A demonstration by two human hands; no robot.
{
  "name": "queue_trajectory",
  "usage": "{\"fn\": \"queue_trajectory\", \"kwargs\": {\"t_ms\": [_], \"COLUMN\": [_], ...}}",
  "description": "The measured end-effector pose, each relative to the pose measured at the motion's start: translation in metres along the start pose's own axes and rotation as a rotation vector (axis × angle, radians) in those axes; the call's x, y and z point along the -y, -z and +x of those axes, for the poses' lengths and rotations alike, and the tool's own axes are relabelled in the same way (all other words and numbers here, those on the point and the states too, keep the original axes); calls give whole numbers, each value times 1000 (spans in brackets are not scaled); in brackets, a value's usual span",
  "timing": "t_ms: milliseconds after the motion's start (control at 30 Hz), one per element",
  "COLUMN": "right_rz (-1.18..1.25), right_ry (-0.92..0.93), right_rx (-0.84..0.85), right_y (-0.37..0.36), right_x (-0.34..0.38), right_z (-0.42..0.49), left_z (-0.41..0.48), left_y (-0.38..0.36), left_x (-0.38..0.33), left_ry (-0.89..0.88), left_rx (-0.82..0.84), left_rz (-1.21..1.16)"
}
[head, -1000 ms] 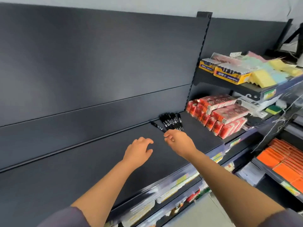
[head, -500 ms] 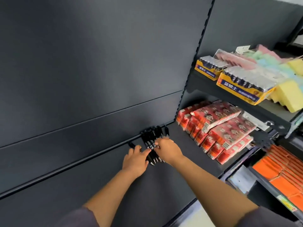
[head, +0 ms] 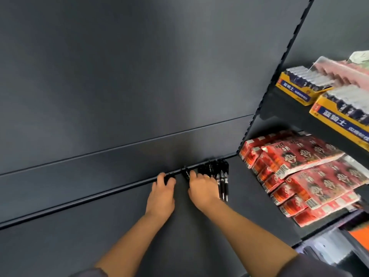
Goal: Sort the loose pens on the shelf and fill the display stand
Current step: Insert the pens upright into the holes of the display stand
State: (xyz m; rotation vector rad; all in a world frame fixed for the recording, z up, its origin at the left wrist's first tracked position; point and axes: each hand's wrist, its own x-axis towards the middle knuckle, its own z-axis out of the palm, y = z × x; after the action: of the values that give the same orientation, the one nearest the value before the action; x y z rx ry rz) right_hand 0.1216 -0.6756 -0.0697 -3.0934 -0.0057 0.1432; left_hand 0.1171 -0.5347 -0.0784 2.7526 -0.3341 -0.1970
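— Where are the pens lying?
— The pens [head: 218, 172] are lying in a black heap just right of the frame's centre, at the back edge of the shelf [head: 99, 246], against the panel [head: 139, 76].
— What is the left hand doing?
— The left hand [head: 161, 193] is reaching palm-down just left of the heap, its fingers curling round one pen [head: 169, 177] lying slightly apart from the rest.
— And the right?
— The right hand [head: 201, 188] is lying over the heap's left part, fingers bending down onto it. Whether it is gripping any, I cannot tell.
— Anything beside them?
— Red packs [head: 299, 166] are sitting stacked at the right, near the heap, and yellow boxes [head: 295, 90] are sitting above those at the upper right.
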Motion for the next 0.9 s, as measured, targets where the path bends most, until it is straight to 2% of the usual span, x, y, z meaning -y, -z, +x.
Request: {"fn": "queue_trajectory", "kwargs": {"t_ms": [167, 300, 467, 600, 700, 800, 900], "right_rz": [220, 447, 1031, 1239, 1255, 1243, 1199], "right_ry": [-62, -106, -125, 5, 176, 364, 522], "right_rx": [75, 125, 217, 361, 449, 538, 581], "right_y": [18, 34, 47, 56, 64, 76, 83], "right_x": [-7, -15, 8, 61, 114, 176, 237], "right_z": [-2, -15, -38, -60, -81, -109, -141], "left_z": [-4, -14, -57, -106, -145, -191, -239], "left_y": [-2, 7, 27, 52, 77, 103, 124], "left_x": [-9, -13, -19, -7, 18, 53, 87], "left_ry": [190, 377, 523, 591, 633, 638, 594], "left_rx": [14, -111, -161, -312, -485, -710, -851], "left_rz": [-235, -555, -989, -1235, -1383, -1427, -1462]}}
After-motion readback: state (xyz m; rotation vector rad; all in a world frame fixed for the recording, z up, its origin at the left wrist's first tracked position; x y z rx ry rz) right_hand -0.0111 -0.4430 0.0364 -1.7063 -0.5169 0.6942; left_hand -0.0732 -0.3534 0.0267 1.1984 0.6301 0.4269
